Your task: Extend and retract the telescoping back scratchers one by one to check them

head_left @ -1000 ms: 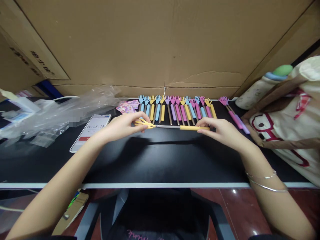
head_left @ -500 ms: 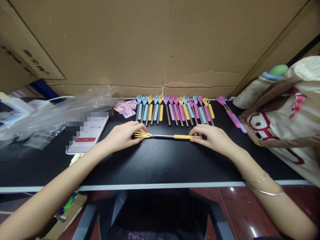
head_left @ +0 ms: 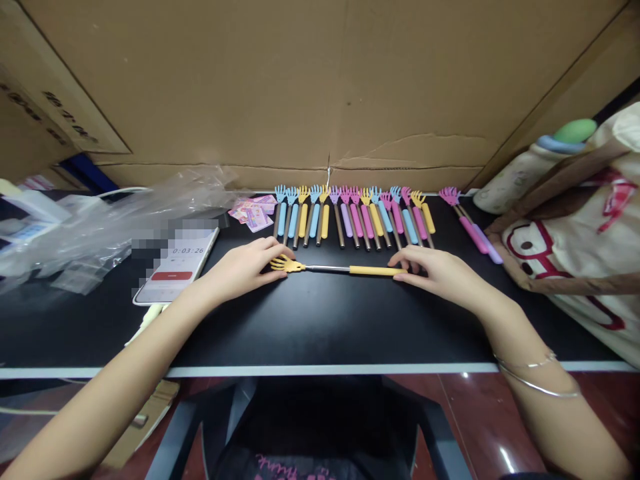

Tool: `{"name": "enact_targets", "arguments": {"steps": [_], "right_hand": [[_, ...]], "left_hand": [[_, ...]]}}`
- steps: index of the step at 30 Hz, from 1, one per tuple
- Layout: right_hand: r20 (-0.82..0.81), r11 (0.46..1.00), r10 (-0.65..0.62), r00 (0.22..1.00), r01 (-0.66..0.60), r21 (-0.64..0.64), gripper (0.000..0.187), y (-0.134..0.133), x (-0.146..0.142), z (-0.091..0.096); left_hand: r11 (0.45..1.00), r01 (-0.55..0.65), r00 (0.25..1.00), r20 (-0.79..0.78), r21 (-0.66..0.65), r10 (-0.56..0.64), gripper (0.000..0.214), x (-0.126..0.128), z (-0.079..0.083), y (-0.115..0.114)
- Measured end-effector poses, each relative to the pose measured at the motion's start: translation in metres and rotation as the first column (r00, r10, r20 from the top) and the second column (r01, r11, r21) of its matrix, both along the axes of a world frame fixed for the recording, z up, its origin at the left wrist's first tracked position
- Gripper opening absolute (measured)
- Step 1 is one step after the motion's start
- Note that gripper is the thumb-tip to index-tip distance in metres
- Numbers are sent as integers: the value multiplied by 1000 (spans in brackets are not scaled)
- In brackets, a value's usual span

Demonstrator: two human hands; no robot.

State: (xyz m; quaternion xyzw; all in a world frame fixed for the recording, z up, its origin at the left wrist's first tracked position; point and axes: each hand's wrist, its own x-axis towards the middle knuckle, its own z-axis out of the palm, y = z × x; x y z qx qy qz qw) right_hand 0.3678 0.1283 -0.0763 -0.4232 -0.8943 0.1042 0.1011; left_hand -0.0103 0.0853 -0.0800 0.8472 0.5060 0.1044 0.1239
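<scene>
A yellow back scratcher (head_left: 327,268) with a metal rod lies crosswise on the black tabletop, its hand-shaped head to the left. My left hand (head_left: 253,263) pinches that head between thumb and fingers. At the other end, my right hand (head_left: 430,272) has thumb and fingertips closed about the tip of the yellow handle. Behind it, a row of shorter back scratchers (head_left: 369,220) in blue, yellow, pink and purple stands out against the dark surface, heads toward the cardboard. Two more, a pink and purple pair (head_left: 470,227), lie apart on the right.
Left of the row are small printed cards (head_left: 254,213), a clear plastic bag (head_left: 150,213) and a phone (head_left: 175,267) showing a timer. A cream cloth bag (head_left: 590,240) and a bottle (head_left: 525,167) stand at right. A cardboard wall (head_left: 320,87) closes off the back.
My right hand has shifted slightly right along the handle, uncovering more of it. My left hand stays at the head. The whole view has moved slightly.
</scene>
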Motion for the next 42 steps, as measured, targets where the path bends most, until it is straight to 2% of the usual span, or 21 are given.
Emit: {"name": "enact_targets", "arguments": {"steps": [15, 20, 26, 32, 42], "right_hand": [[17, 998, -34, 999, 35, -46, 21, 1, 4, 0], [24, 997, -41, 999, 42, -63, 22, 0, 2, 0], [36, 996, -50, 998, 53, -77, 21, 0, 3, -1], [90, 991, -86, 992, 94, -96, 23, -2, 5, -2], [131, 982, -111, 985, 129, -139, 26, -3, 6, 1]], "left_hand": [[997, -71, 995, -73, 10, 72, 37, -4, 1, -2], [994, -106, 993, -61, -34, 104, 34, -1, 3, -3], [996, -84, 996, -12, -22, 84, 37, -2, 3, -3], [989, -113, 991, -86, -98, 104, 37, -2, 7, -4], [990, -102, 990, -105, -94, 92, 36, -2, 5, -4]]}}
